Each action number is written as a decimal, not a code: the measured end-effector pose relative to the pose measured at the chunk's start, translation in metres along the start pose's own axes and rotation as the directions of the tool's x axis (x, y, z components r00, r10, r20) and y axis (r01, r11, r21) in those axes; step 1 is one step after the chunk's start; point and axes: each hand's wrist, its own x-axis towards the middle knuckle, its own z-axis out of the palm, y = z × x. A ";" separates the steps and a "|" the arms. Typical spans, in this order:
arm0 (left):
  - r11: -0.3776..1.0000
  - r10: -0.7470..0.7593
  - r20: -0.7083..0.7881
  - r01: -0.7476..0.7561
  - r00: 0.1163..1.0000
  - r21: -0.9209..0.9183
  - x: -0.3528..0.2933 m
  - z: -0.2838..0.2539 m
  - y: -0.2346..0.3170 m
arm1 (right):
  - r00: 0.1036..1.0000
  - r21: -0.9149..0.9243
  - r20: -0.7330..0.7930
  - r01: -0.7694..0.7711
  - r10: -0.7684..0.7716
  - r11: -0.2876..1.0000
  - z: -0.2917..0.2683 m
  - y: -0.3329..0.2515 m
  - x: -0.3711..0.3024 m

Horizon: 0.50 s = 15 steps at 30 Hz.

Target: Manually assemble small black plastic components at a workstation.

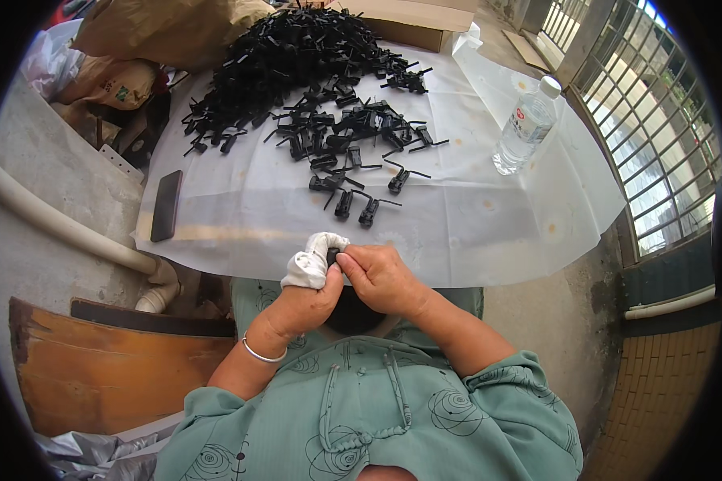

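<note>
My left hand [313, 293] has white cloth over its fingers and is closed around a small black plastic part [334, 256]. From the other side, my right hand [383, 280] pinches that same part with thumb and fingers; most of it is hidden. Both hands meet in front of my body, at the table's near edge. Just beyond them, a few similar black clip-like parts with thin prongs [369, 212] lie apart on the table cover. Farther back they thicken into a large heap of black parts [297, 64].
A whitish plastic cover [489, 228] drapes the table. At its left lies a dark phone [167, 206]; at its right stands a clear water bottle [529, 128]. A cardboard box [393, 32] and brown paper bag [148, 32] sit behind. A pipe [80, 228] runs along the left wall.
</note>
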 end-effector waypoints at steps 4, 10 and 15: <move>0.987 0.015 -0.070 -0.003 0.997 0.160 0.001 -0.004 0.000 | 0.969 0.145 0.129 -0.230 0.212 0.962 -0.011 0.006 0.000; 0.876 0.249 -0.175 -0.145 0.953 0.459 0.000 -0.003 0.003 | 0.971 0.078 0.022 -0.238 0.237 0.968 -0.013 -0.005 0.004; 0.860 0.331 -0.227 -0.194 0.916 0.473 0.000 0.001 0.004 | 0.953 0.501 0.036 -0.278 0.301 0.820 -0.004 0.003 0.000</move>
